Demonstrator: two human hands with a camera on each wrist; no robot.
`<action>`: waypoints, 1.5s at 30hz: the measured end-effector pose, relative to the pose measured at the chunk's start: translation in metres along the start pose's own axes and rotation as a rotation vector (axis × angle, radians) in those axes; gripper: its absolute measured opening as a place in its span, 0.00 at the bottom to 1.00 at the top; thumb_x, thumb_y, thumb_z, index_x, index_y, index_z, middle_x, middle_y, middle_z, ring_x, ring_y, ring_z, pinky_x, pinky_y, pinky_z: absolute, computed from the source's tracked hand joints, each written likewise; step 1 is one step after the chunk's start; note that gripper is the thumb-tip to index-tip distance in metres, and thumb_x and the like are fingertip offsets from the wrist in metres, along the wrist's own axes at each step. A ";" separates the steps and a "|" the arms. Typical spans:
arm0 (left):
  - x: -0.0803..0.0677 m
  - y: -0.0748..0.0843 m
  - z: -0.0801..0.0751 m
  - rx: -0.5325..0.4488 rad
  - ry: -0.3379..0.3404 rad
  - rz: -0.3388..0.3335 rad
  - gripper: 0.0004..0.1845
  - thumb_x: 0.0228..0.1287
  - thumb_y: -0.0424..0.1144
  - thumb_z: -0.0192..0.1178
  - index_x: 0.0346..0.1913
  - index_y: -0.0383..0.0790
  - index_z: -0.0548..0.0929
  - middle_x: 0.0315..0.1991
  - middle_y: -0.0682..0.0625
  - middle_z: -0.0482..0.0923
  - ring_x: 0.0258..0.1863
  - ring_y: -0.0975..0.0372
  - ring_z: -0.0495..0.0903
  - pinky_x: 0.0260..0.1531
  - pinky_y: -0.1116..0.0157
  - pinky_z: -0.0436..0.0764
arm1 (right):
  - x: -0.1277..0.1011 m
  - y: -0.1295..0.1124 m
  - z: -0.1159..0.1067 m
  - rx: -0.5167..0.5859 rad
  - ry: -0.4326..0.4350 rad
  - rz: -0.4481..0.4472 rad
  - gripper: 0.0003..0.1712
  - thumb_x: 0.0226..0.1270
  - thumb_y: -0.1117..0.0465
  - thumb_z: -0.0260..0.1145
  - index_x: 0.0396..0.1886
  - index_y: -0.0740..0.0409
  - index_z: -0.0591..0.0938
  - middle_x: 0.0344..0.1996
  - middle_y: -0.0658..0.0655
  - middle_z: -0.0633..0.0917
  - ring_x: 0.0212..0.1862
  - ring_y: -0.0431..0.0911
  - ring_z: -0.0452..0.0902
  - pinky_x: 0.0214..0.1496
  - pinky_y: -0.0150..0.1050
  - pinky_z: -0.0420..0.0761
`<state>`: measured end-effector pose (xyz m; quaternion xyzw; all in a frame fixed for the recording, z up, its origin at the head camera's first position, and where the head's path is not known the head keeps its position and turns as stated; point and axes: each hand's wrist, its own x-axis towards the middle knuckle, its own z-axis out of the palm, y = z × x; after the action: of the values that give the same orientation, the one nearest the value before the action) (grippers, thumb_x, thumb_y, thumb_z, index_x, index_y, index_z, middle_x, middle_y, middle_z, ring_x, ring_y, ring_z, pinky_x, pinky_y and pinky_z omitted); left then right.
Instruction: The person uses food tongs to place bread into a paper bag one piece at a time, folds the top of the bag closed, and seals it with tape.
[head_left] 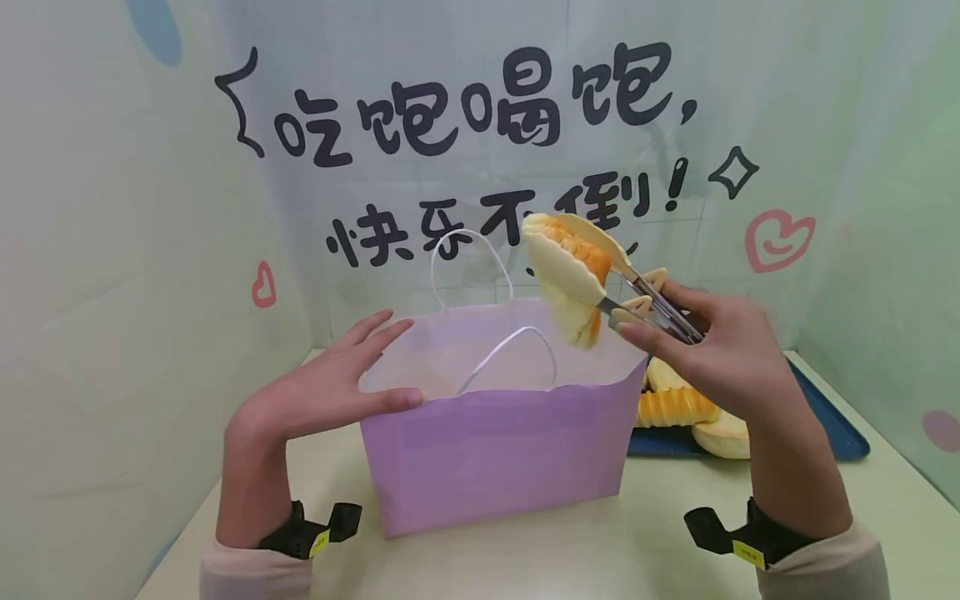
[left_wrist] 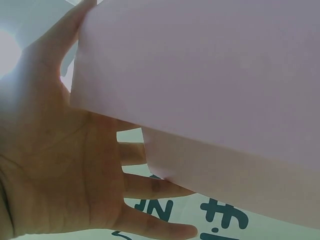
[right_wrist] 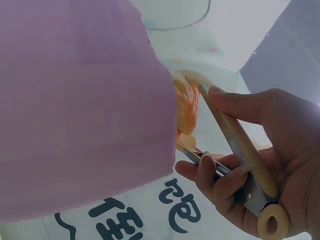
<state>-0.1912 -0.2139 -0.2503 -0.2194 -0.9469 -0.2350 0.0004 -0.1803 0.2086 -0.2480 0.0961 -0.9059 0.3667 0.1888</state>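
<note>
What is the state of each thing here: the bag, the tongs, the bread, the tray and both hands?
Purple paper bag: upright, mouth open.
Tongs: squeezed on a bread piece.
Bread piece: lifted above the bag's mouth.
Blue tray: on the table, still holding bread.
Left hand: fingers straight, touching the bag's rim.
Right hand: gripping the tongs.
</note>
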 end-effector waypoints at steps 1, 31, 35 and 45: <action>0.000 0.000 0.000 -0.001 -0.001 -0.001 0.51 0.66 0.72 0.62 0.86 0.58 0.56 0.87 0.47 0.42 0.82 0.41 0.54 0.69 0.31 0.64 | 0.000 -0.002 0.003 0.001 -0.011 -0.001 0.50 0.66 0.34 0.74 0.80 0.53 0.71 0.40 0.62 0.83 0.40 0.53 0.72 0.26 0.36 0.78; 0.002 0.000 -0.001 0.001 -0.019 0.015 0.51 0.67 0.72 0.62 0.86 0.57 0.55 0.87 0.47 0.40 0.83 0.43 0.51 0.72 0.31 0.61 | -0.003 0.012 -0.013 -0.069 -0.047 0.044 0.55 0.65 0.35 0.76 0.84 0.49 0.64 0.37 0.59 0.81 0.40 0.51 0.73 0.30 0.36 0.76; 0.002 -0.001 0.000 -0.001 -0.018 0.014 0.51 0.67 0.71 0.62 0.86 0.57 0.55 0.87 0.47 0.41 0.83 0.43 0.51 0.72 0.32 0.61 | 0.002 0.023 -0.018 -0.092 -0.040 0.070 0.54 0.68 0.34 0.73 0.84 0.52 0.62 0.39 0.62 0.82 0.42 0.53 0.73 0.31 0.36 0.77; 0.001 -0.002 -0.001 0.009 -0.018 0.013 0.52 0.68 0.71 0.62 0.86 0.56 0.54 0.87 0.47 0.40 0.83 0.42 0.49 0.72 0.30 0.59 | 0.013 0.059 -0.023 -0.192 -0.048 0.142 0.57 0.69 0.30 0.68 0.84 0.60 0.62 0.39 0.65 0.80 0.43 0.58 0.72 0.30 0.42 0.74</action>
<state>-0.1929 -0.2154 -0.2498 -0.2275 -0.9465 -0.2289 -0.0054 -0.2043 0.2663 -0.2638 0.0219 -0.9456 0.2884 0.1488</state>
